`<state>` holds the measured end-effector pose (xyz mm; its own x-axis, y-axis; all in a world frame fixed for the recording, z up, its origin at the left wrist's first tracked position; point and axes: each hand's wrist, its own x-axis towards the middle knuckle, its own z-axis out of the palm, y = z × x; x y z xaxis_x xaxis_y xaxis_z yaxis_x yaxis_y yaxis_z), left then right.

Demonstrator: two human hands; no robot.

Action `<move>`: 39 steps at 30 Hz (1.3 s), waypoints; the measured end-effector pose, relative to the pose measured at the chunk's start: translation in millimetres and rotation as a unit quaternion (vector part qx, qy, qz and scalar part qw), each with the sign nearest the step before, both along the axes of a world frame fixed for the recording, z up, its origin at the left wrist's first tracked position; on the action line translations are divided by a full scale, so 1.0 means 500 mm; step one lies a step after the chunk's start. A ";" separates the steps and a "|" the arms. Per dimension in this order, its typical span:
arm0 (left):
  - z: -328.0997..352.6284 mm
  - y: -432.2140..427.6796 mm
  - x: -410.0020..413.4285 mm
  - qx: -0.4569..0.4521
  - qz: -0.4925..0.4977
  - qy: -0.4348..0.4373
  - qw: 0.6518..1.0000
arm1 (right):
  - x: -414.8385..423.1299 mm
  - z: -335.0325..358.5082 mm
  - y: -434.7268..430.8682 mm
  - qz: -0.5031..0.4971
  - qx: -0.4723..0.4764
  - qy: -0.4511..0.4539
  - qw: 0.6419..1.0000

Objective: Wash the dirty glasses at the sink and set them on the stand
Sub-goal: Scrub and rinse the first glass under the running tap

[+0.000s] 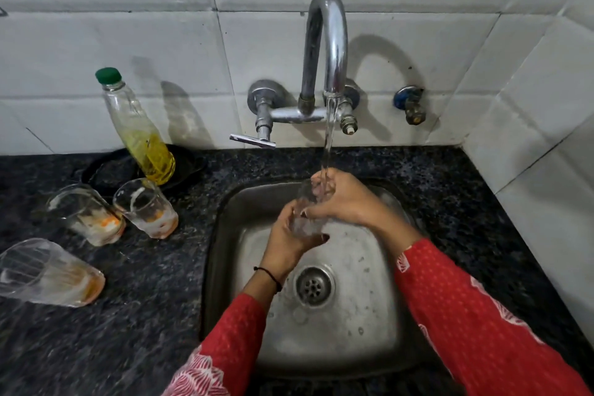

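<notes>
Over the steel sink (363,325) I hold a clear glass (305,219) under the stream running from the tap (328,42). My left hand (286,241) grips the glass from below around its base. My right hand (340,199) closes over its upper part, fingers at the rim where the water lands. Three dirty glasses with orange residue stand on the dark counter to the left: one (86,215), one beside it (148,209), and a larger one nearest me (48,273). No stand is in view.
A bottle of yellow liquid with a green cap (138,128) stands behind the dirty glasses, on a black dish (109,170). The tap's lever (252,140) juts out over the counter. A small valve (411,106) sits on the tiled wall at right.
</notes>
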<state>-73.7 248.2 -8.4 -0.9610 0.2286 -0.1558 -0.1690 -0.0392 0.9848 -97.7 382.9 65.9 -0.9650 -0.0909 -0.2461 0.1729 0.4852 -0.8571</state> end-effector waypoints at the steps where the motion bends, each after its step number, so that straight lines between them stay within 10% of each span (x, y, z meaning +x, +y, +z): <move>1: -0.009 0.005 -0.002 0.003 0.002 0.008 1.000 | 0.011 0.002 -0.001 -0.004 0.023 0.023 0.999; 7: -0.040 0.000 -0.011 0.086 0.030 -0.131 0.987 | 0.066 -0.046 -0.012 -0.115 0.059 0.152 0.980; 11: -0.047 -0.028 -0.008 0.184 0.035 -0.229 0.955 | 0.094 -0.104 -0.002 -0.182 -0.115 0.153 0.965; 16: -0.020 -0.038 -0.011 0.230 0.045 -0.191 0.953 | 0.120 -0.175 -0.014 -0.324 -0.533 -0.052 0.780; 21: -0.002 -0.033 -0.013 0.001 0.022 -0.054 0.998 | 0.135 -0.231 -0.049 -0.326 -0.634 -0.167 0.681; 31: -0.033 -0.078 0.035 -0.050 -0.043 -0.072 0.995 | 0.032 -0.172 -0.036 -0.253 -0.463 -0.133 0.839; 34: -0.009 -0.080 0.000 0.010 0.030 -0.108 0.994 | 0.015 -0.134 -0.032 -0.212 -0.276 -0.058 0.936; 39: 0.101 -0.056 -0.129 0.124 0.172 -0.039 0.976 | 0.010 -0.100 -0.029 -0.140 -0.157 0.046 0.977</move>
